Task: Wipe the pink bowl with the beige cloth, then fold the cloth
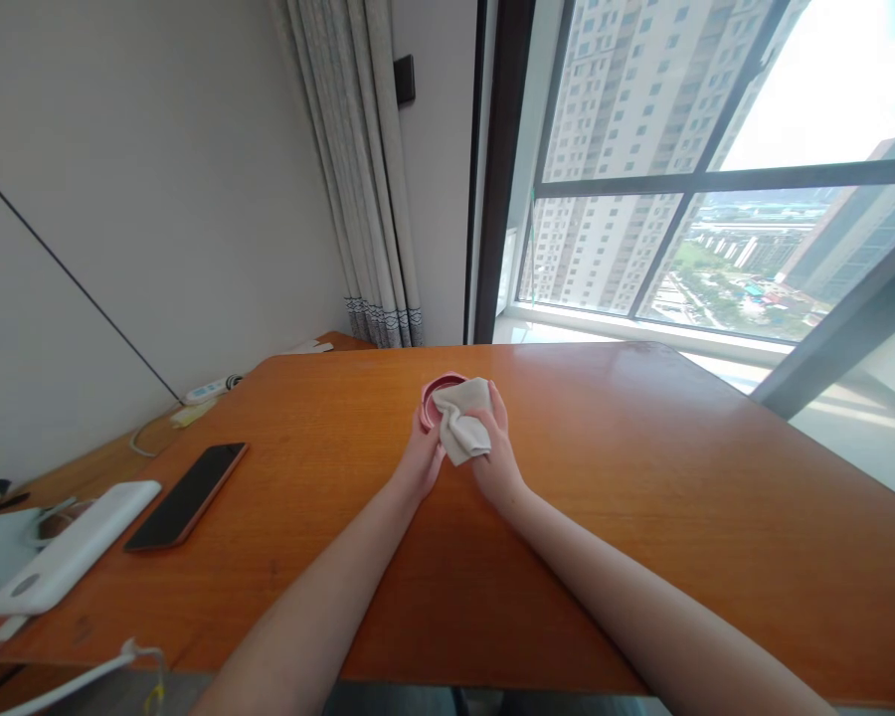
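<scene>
My left hand (pixel 421 459) is closed on a small round pink bowl (pixel 427 397), whose open side is partly turned toward me. In my right hand (pixel 498 459) is a crumpled off-white cloth (pixel 458 406), gripped between thumb and fingers. The cloth lies against the bowl's right side and hides much of it. Both hands are close together over the middle of the brown wooden table (pixel 589 447). Some fingertips are hidden behind the bowl and the cloth.
On the left of the table lie a dark phone (pixel 190 497) and a white power bank (pixel 75 545) with a cable. A power strip (pixel 213 389) is farther back by the wall. Beyond the table's far edge are a curtain (pixel 365 199) and a large window (pixel 612 239).
</scene>
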A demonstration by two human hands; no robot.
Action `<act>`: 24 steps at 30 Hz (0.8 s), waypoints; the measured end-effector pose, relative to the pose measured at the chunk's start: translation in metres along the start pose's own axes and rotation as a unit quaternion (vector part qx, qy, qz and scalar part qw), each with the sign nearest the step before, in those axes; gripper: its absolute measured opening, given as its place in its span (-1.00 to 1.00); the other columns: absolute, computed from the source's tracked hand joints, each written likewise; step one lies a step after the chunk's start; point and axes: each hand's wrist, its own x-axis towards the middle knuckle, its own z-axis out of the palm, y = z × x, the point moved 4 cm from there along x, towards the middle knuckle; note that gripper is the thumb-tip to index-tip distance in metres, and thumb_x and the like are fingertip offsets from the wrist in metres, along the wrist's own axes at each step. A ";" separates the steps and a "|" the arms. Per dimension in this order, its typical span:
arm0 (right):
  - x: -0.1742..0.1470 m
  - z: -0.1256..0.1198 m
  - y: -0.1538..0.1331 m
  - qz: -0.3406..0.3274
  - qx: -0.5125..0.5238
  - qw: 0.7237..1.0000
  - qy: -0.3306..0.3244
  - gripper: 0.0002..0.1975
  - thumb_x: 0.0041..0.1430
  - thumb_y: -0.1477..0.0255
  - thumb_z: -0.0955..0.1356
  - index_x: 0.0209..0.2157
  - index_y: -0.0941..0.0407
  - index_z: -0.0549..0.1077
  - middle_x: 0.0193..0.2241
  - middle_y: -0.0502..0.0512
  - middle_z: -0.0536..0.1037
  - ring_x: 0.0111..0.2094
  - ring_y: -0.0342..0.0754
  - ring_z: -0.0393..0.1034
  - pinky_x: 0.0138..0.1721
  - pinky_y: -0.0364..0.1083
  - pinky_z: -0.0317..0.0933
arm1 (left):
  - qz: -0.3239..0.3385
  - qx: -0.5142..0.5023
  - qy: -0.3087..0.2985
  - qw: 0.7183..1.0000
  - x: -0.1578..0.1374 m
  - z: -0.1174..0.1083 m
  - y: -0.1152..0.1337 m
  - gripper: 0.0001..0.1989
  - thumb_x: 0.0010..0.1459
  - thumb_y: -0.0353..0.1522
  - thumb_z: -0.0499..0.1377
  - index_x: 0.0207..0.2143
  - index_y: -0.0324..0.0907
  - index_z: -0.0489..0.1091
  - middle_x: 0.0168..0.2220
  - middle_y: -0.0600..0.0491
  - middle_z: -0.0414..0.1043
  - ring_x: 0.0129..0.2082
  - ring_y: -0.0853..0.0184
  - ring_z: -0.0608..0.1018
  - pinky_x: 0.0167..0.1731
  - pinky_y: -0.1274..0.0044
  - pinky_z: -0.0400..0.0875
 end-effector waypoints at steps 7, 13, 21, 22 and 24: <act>0.026 -0.027 0.020 0.003 0.050 0.999 0.003 -0.72 0.12 0.49 0.18 -0.28 0.10 0.50 -0.02 0.14 0.45 0.00 0.04 0.34 -0.02 0.01 0.28 | -0.152 -0.147 -0.153 0.965 -0.007 0.008 0.005 -0.40 0.10 0.05 0.04 0.04 -0.15 0.34 0.07 -0.11 0.38 0.08 0.10 0.41 -0.03 0.29 0.39; 0.031 -0.024 0.025 0.065 0.175 0.981 -0.060 -0.75 0.08 0.41 0.23 -0.29 0.06 0.52 -0.04 0.07 0.47 0.11 0.05 0.23 0.14 0.04 0.11 | -0.158 -0.118 -0.143 0.970 -0.001 0.000 0.004 -0.58 0.08 -0.22 0.22 -0.01 -0.14 0.38 0.03 -0.04 0.41 0.01 0.20 0.45 -0.05 0.43 0.41; 0.006 0.000 0.021 0.193 0.171 0.965 0.055 -0.69 0.08 0.42 0.24 -0.11 0.09 0.41 0.11 0.17 0.28 0.20 0.09 0.06 0.18 0.10 0.03 | -0.065 -0.169 -0.156 0.971 -0.007 0.011 0.014 -0.48 0.10 -0.30 0.21 0.13 -0.02 0.23 0.22 0.00 0.19 0.17 0.17 0.30 0.03 0.37 0.35; 0.008 -0.001 0.025 0.194 0.179 0.963 0.050 -0.69 0.09 0.42 0.24 -0.11 0.09 0.41 0.05 0.17 0.34 0.13 0.09 0.17 0.15 0.11 0.07 | -0.084 -0.169 -0.164 0.968 -0.008 0.011 0.012 -0.48 0.12 -0.24 0.19 0.14 -0.02 0.22 0.21 -0.02 0.20 0.17 0.15 0.30 0.02 0.34 0.36; 0.017 -0.006 0.032 0.182 0.188 0.965 0.023 -0.70 0.09 0.41 0.26 -0.12 0.09 0.42 -0.08 0.14 0.45 0.02 0.08 0.28 0.09 0.11 0.14 | -0.135 -0.168 -0.175 0.961 -0.007 0.009 0.007 -0.47 0.15 -0.11 0.11 0.15 -0.07 0.23 0.18 -0.08 0.24 0.15 0.11 0.32 -0.01 0.30 0.38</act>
